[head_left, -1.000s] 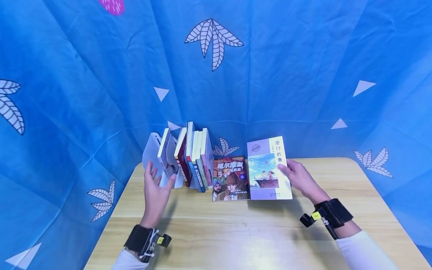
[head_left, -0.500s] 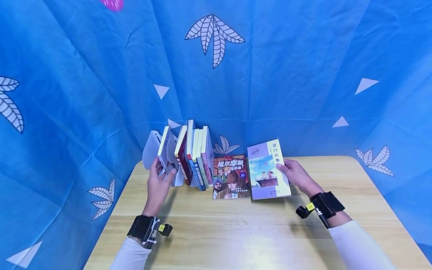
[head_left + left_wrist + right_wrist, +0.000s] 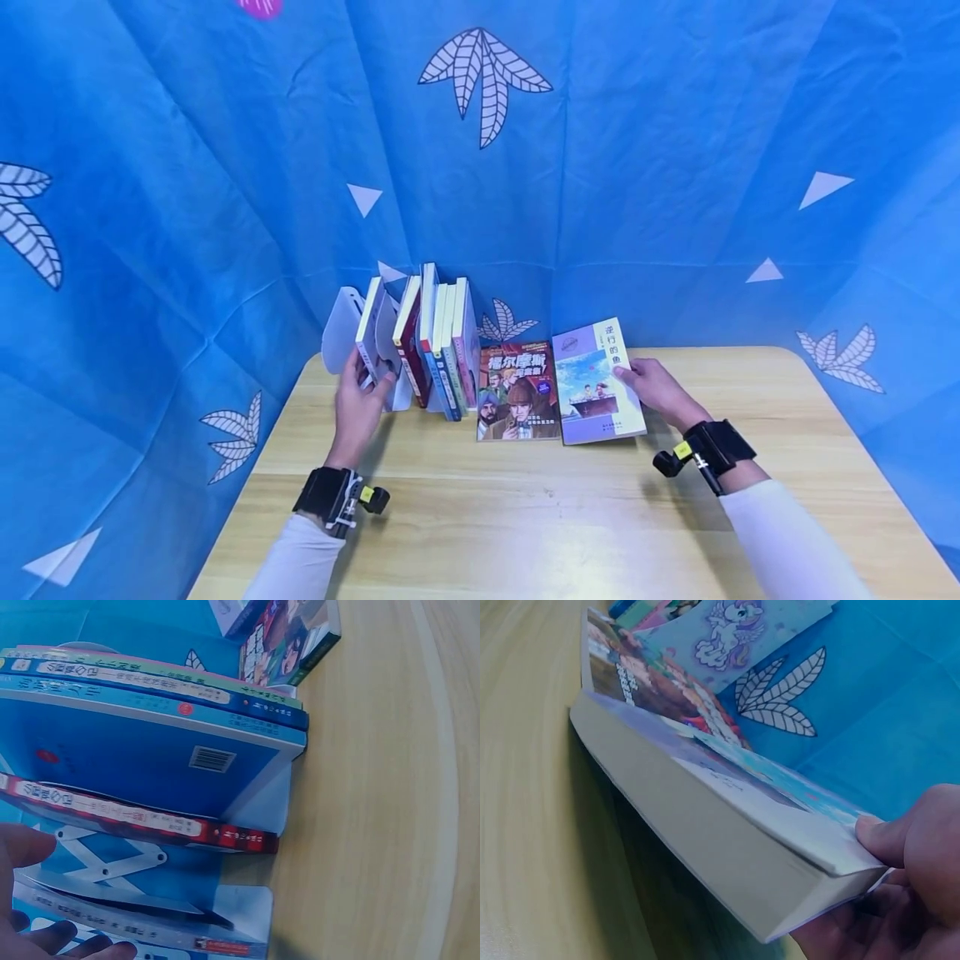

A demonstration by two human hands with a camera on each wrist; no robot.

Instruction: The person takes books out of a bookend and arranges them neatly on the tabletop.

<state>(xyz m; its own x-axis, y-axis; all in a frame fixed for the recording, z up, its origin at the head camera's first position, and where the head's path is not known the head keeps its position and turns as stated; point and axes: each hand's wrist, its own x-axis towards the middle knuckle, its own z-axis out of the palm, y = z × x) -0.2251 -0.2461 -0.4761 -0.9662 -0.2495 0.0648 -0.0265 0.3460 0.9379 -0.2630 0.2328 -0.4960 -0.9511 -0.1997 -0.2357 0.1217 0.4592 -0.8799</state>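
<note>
In the head view my right hand (image 3: 663,390) pinches the right edge of a purple and cream paperback book (image 3: 570,427), thumb on its cover and fingers underneath. The right wrist view shows the thick page block (image 3: 682,832) of this tilted book, its near edge raised above the table. My left hand (image 3: 362,408) is at the leftmost upright book (image 3: 367,329), thumb and fingers spread to either side of its spine. In the left wrist view the thumb (image 3: 28,845) stands apart from that pale spine (image 3: 112,919), while the fingertips lie along its other side.
A white expanding bookend rack (image 3: 341,329) holds several upright books, including a dark red one (image 3: 408,350) and a blue one (image 3: 150,750). A detective comic book (image 3: 517,400) leans beside the rack. Blue patterned cloth (image 3: 637,167) hangs behind the wooden table (image 3: 480,517).
The left hand has moved in from in front of the rack to the leftmost book. The right hand has lowered the purple book slightly, which now tilts with its top leftward.
</note>
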